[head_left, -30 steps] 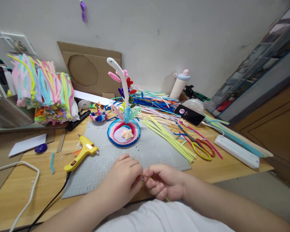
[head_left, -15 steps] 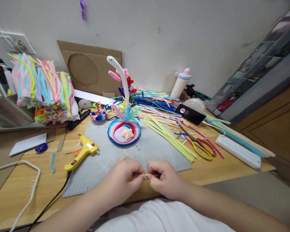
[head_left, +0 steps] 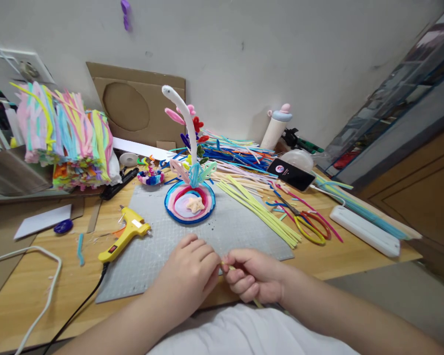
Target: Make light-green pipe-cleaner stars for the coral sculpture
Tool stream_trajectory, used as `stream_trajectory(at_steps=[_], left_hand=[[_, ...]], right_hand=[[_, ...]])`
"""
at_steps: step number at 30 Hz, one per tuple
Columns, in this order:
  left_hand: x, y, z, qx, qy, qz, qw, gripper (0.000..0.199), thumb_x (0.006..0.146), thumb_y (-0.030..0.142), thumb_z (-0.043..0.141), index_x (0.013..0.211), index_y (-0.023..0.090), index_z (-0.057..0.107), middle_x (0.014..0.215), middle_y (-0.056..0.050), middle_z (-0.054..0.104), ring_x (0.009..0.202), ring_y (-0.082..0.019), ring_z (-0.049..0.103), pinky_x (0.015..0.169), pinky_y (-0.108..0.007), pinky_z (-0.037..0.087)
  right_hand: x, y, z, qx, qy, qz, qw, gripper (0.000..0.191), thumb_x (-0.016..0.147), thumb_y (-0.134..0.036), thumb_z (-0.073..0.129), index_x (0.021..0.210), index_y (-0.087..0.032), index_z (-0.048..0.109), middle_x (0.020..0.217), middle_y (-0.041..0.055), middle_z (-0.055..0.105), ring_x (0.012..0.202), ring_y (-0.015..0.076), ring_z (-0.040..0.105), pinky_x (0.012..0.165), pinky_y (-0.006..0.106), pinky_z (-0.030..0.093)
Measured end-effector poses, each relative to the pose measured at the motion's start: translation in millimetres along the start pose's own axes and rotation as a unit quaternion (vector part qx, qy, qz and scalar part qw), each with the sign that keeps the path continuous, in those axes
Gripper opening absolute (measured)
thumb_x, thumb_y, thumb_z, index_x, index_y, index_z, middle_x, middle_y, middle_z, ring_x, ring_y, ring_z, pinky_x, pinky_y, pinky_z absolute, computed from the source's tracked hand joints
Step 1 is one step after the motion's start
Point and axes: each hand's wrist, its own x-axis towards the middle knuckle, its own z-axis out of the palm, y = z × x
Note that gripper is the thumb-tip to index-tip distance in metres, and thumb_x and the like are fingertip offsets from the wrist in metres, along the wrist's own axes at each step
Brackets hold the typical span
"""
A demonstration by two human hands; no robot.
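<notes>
Head view. Both hands sit at the lower centre of the frame, over the near edge of the grey gridded cutting mat (head_left: 222, 231) on the wooden tabletop (head_left: 348, 261). The left hand (head_left: 190, 273) is curled, its fingertips pressed together against those of the right hand (head_left: 253, 278). Between them they pinch a thin pale-yellow pipe cleaner (head_left: 230, 267); only a short length shows at the meeting fingertips, and its tail emerges below the right hand near the white shirt (head_left: 244, 335).

Centre of the frame: a round coiled pipe-cleaner base in blue, pink and white (head_left: 190, 202) stands on the mat, bearing a small cream star and a tall white curved stem (head_left: 187, 121).

Left of centre: a yellow hot-glue gun (head_left: 124, 234) lies half on the mat, its black cord running to the lower left.

Right of centre: a bundle of pale-yellow pipe cleaners (head_left: 261, 212) lies across the mat's corner, with red-and-yellow-handled scissors (head_left: 307, 227) just beside it. A black phone (head_left: 290, 175) rests behind.

Upper left: a stacked heap of pastel pipe cleaners (head_left: 64, 135).
</notes>
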Motion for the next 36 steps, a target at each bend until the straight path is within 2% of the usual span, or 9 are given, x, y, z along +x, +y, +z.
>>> stream_trajectory(at_steps=[5,10,12,14,17,20,25,29,36], left_hand=[[-0.3,0.0,0.8,0.050,0.034,0.064,0.996,0.015,0.078,0.007,0.049,0.069,0.017,0.056,0.064,0.000,0.059,0.064,-0.016,0.052,0.072,-0.033,0.038],[0.2,0.2,5.3,0.003,0.052,0.007,0.999,0.015,0.071,0.006,0.050,0.063,0.018,0.054,0.059,0.000,0.056,0.060,-0.015,0.050,0.068,-0.031,0.039],[0.7,0.0,7.3,-0.033,0.050,-0.025,0.998,0.014,0.067,0.005,0.051,0.061,0.017,0.054,0.058,0.001,0.055,0.060,-0.014,0.049,0.067,-0.030,0.039],[1.2,-0.9,7.9,-0.061,0.043,-0.039,0.996,0.014,0.065,0.004,0.052,0.060,0.017,0.053,0.057,0.001,0.056,0.059,-0.013,0.049,0.067,-0.029,0.039],[0.6,-5.4,5.1,-0.064,0.026,-0.040,0.997,0.014,0.067,0.005,0.052,0.062,0.017,0.053,0.060,0.001,0.056,0.062,-0.013,0.049,0.068,-0.029,0.039],[-2.5,-14.4,-0.8,-0.017,0.016,-0.045,0.999,0.015,0.074,0.006,0.050,0.067,0.017,0.056,0.065,0.000,0.058,0.067,-0.015,0.051,0.072,-0.031,0.039],[-9.2,-34.3,-7.3,0.080,0.006,-0.053,0.995,0.018,0.081,0.008,0.046,0.071,0.017,0.057,0.071,-0.002,0.061,0.070,-0.017,0.052,0.075,-0.034,0.038],[-9.1,-45.9,-3.9,0.119,0.010,-0.067,0.991,0.018,0.084,0.010,0.046,0.075,0.018,0.060,0.074,-0.003,0.063,0.073,-0.018,0.053,0.073,-0.034,0.037],[7.5,-39.8,-4.4,0.148,0.007,-0.050,0.988,0.016,0.086,0.013,0.049,0.081,0.018,0.063,0.079,-0.004,0.065,0.079,-0.021,0.057,0.077,-0.036,0.039]], right_hand=[[1.4,-4.2,-2.5,0.042,-0.039,0.045,0.997,0.014,0.073,-0.016,0.040,0.060,-0.015,0.044,0.041,-0.0098,0.032,0.029,0.0012,0.018,0.030,0.011,0.011],[3.1,7.2,6.2,-0.102,0.058,-0.107,0.987,0.009,0.073,-0.020,0.047,0.065,-0.018,0.044,0.041,-0.0119,0.028,0.035,0.0030,0.011,0.034,0.014,0.008],[4.7,12.9,10.1,-0.232,0.135,-0.231,0.935,0.010,0.071,-0.020,0.052,0.065,-0.019,0.044,0.043,-0.0112,0.029,0.038,0.0042,0.016,0.038,0.015,0.012],[5.2,16.3,12.8,-0.379,0.208,-0.349,0.831,0.013,0.069,-0.017,0.055,0.061,-0.018,0.044,0.049,-0.0084,0.035,0.046,0.0058,0.028,0.044,0.017,0.020],[1.1,14.6,12.4,-0.497,0.238,-0.375,0.745,0.012,0.075,-0.019,0.054,0.064,-0.016,0.049,0.059,-0.0050,0.042,0.058,0.0083,0.036,0.052,0.020,0.026],[-10.6,6.4,3.7,-0.506,0.229,-0.288,0.780,0.014,0.081,-0.029,0.054,0.074,-0.016,0.054,0.059,-0.0058,0.040,0.055,0.0080,0.034,0.050,0.020,0.025],[-46.7,-10.8,-27.1,-0.564,0.238,-0.240,0.754,0.020,0.082,-0.033,0.057,0.079,-0.014,0.061,0.058,-0.0056,0.044,0.053,0.0071,0.037,0.048,0.018,0.026],[-84.4,-17.8,-54.5,-0.492,0.249,-0.239,0.799,0.032,0.084,-0.038,0.056,0.109,-0.016,0.056,0.059,-0.0055,0.051,0.044,0.0062,0.040,0.043,0.017,0.026],[-133.3,7.4,-103.4,-0.346,0.225,-0.287,0.864,0.025,0.072,-0.039,0.066,0.068,-0.015,0.060,0.064,0.0031,0.059,0.044,0.0089,0.055,0.039,0.020,0.031]])
